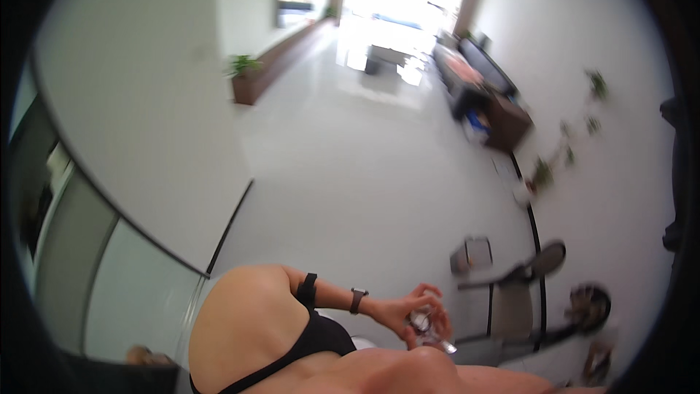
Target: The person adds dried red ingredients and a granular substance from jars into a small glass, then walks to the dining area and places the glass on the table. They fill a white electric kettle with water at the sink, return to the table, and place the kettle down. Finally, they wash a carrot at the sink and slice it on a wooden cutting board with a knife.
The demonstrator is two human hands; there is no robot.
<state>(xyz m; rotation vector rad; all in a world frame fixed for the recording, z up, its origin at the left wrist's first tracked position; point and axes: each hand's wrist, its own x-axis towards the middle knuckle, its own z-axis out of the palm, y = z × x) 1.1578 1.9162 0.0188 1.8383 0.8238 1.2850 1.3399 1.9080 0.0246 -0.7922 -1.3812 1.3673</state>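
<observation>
My left hand (396,313), with a dark-banded watch on its wrist, curls its fingers round a small clear container (421,320) with something pale inside. Close against its far side are reddish, blurred fingers that look like my right hand (442,324); what they grip cannot be made out. A shiny, metallic-looking tip (449,347) sticks out just below them. My raised shoulder and arm hide part of this area at the bottom of the view.
A dark chair (511,306) and a small bin (471,256) stand at the right. Beyond are a brown cabinet (508,123), a sofa (465,71) and a low table (385,56). A wall corner (232,224) and a glass panel (142,284) lie at the left. A potted plant (541,172) climbs the right wall.
</observation>
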